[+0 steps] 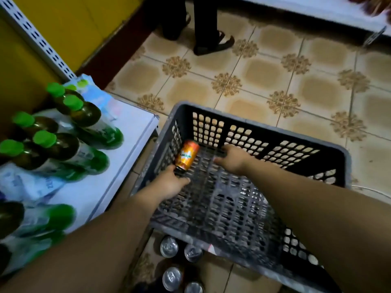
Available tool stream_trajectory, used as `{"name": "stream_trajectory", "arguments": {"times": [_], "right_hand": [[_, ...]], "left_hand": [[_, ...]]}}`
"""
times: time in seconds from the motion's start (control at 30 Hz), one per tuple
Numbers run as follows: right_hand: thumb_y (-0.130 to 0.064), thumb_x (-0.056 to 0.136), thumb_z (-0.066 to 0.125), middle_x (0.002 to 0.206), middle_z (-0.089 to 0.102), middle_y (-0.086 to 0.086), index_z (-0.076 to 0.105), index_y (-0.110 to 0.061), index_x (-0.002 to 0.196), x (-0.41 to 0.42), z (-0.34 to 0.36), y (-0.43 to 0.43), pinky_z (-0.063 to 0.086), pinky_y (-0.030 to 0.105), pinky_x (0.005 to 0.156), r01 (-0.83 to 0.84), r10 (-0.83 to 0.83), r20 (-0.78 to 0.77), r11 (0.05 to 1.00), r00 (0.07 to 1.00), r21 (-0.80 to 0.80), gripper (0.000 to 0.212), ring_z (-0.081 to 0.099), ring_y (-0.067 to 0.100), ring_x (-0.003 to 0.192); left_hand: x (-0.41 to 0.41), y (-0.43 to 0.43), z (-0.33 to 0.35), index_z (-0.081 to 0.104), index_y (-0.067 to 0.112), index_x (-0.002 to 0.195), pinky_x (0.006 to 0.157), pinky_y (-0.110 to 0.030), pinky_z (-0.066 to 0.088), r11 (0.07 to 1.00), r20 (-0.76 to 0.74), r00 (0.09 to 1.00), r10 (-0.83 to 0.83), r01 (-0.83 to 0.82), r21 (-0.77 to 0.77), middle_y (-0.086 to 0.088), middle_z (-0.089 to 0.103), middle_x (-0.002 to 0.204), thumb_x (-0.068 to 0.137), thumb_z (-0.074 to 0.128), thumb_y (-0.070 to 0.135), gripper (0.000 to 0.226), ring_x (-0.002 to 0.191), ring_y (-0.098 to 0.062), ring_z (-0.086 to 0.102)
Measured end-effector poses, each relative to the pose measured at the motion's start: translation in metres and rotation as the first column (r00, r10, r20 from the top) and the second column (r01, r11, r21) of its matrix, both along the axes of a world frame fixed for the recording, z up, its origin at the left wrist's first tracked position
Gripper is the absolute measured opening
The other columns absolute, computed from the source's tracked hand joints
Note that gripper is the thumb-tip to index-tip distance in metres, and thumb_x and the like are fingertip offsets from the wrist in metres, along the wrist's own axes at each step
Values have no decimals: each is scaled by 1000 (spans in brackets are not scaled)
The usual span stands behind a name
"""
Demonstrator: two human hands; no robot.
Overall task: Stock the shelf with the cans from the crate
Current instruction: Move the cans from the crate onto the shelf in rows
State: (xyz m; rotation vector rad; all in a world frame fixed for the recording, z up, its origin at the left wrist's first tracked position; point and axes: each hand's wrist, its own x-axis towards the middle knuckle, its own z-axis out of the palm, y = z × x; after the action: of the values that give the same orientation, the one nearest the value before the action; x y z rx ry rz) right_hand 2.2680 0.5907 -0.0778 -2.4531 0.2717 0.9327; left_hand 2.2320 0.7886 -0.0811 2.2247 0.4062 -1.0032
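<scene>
A black plastic crate (pixel 264 132) with perforated walls sits tilted on the tiled floor beside the shelf. One orange can (pixel 187 154) lies on its side in the crate's far left corner. My left hand (pixel 171 183) reaches into the crate, and its fingertips touch the can's near end without wrapping round it. My right hand (pixel 231 159) is deeper in the crate, to the right of the can, fingers spread toward the far wall and holding nothing. The rest of the crate's floor is bare.
The white shelf (pixel 131 132) on the left carries several green-capped bottles (pixel 84 115) and plastic-wrapped packs. Several silver-topped cans (pixel 169 246) stand low, just below the crate's near edge. A person's sandalled feet (pixel 213 42) stand on the tiles beyond.
</scene>
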Motion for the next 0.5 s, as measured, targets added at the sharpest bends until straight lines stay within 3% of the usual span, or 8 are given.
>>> {"name": "stream_trajectory", "arguments": {"times": [0.07, 0.23, 0.33, 0.4, 0.5], "right_hand": [[-44, 95, 55, 150, 38, 16, 23, -7, 151, 15, -30, 10, 40, 31, 97, 8, -8, -2, 1000, 1000, 8, 74, 46, 31, 128], [-38, 94, 59, 141, 48, 17, 33, -3, 144, 48, -95, 44, 40, 33, 100, 24, -24, -2, 998, 1000, 63, 67, 49, 31, 125], [-37, 90, 63, 141, 48, 17, 28, -7, 147, 61, -132, 62, 41, 38, 105, 71, -72, 6, 990, 997, 125, 73, 50, 31, 124], [-36, 86, 69, 149, 34, 19, 13, -15, 153, 61, -148, 71, 38, 40, 108, 129, -128, -13, 979, 992, 157, 90, 44, 36, 129], [-35, 82, 74, 149, 28, 18, 19, -14, 149, 58, -160, 71, 36, 41, 109, 233, -239, 11, 954, 971, 186, 90, 40, 37, 131]], "left_hand": [[11, 2, -26, 28, 15, 145, 82, -28, 36, 996, -18, 996, 83, -84, -23, -7, 45, 140, 92, 60, 32, 64, 105, -21, 47], [27, 4, -83, 31, 17, 142, 81, -28, 34, 985, -58, 985, 164, -167, -37, -6, 49, 133, 91, 61, 34, 61, 97, -20, 43], [33, 6, -106, 28, 16, 143, 83, -29, 37, 983, -68, 981, 183, -185, -23, -8, 46, 138, 88, 64, 32, 68, 109, -25, 48], [33, 10, -121, 23, 14, 147, 92, -33, 39, 984, -76, 982, 175, -176, -9, -9, 42, 142, 87, 66, 29, 76, 123, -30, 46], [34, 12, -136, 31, 11, 142, 97, -36, 43, 982, -89, 979, 181, -185, -41, -11, 51, 135, 82, 72, 23, 73, 119, -30, 51]]}}
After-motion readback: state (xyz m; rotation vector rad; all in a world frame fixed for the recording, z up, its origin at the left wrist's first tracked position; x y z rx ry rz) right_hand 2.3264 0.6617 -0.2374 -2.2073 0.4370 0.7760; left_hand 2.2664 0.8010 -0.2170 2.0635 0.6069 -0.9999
